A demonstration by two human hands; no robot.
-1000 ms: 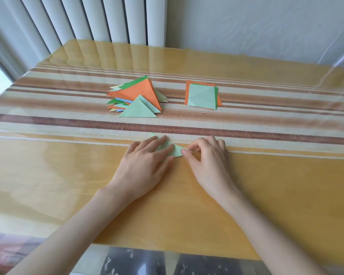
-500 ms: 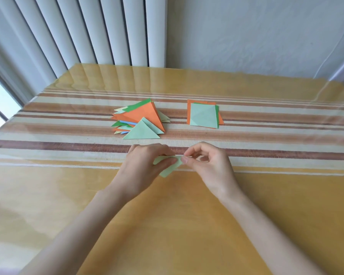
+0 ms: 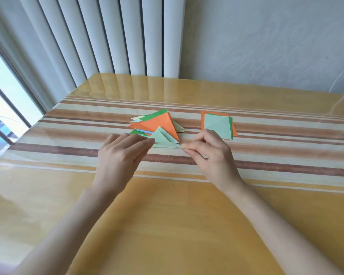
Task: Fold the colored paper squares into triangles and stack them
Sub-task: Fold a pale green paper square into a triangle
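Here, both hands meet over the striped part of the table [image 3: 167, 215], just in front of the pile of folded triangles [image 3: 159, 124]. Between them is a pale green folded triangle [image 3: 165, 145], seen nearly edge-on and lying level at the near edge of the pile; whether it already rests on the pile cannot be told. The right hand [image 3: 209, 153] pinches the triangle's right corner between thumb and forefinger, and its other fingers are curled loosely above. The left hand [image 3: 125, 153] has its fingers nearly straight and close together, their tips at the triangle's left end. Whether the thumb nips the paper from below or the fingers only touch it cannot be told. Just beyond the right hand lies the stack of unfolded squares [image 3: 216, 126], a pale green sheet on top of orange, well apart from the pile.
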